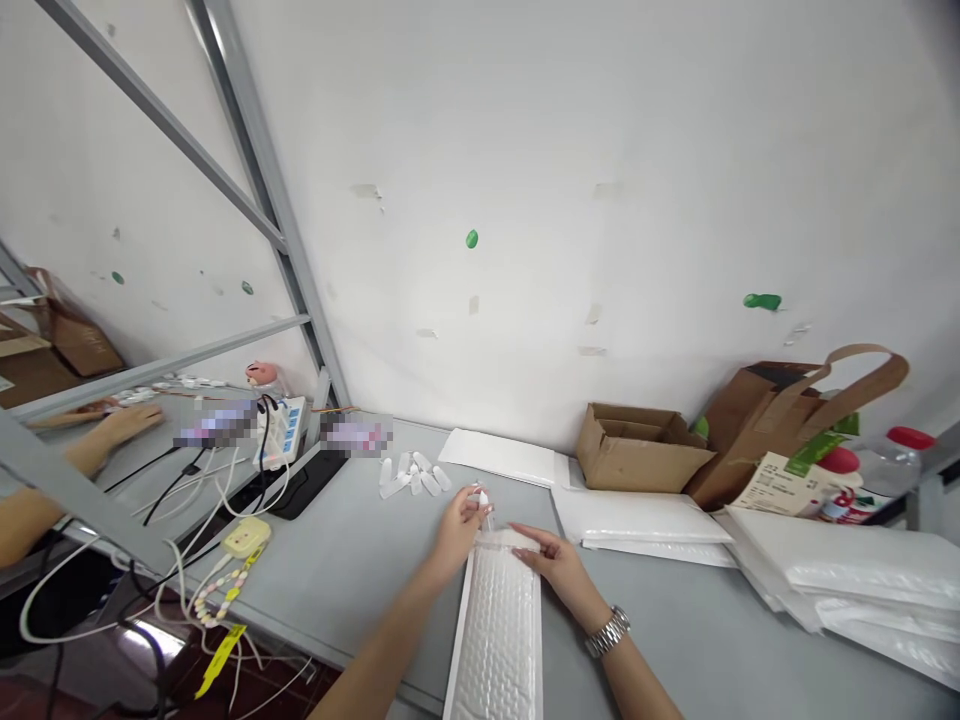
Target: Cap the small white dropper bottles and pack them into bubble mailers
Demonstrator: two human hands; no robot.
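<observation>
A long white bubble mailer [499, 630] lies on the grey table at the front middle, its upper end between my hands. My left hand [459, 525] pinches a small white object [484, 500] just above that end. The fingers of my right hand [551, 560], with a metal watch on the wrist, are on the mailer's top right corner, gripping its edge. Several small white pieces [412, 474] are spread on the table beyond my left hand.
A flat white packet [499, 457] and an open cardboard box [637, 450] stand by the wall. Stacks of white mailers [870, 570] lie at the right, near a brown paper bag [750, 420]. Left are cables, a power strip [281, 430] and another person's hands [124, 425].
</observation>
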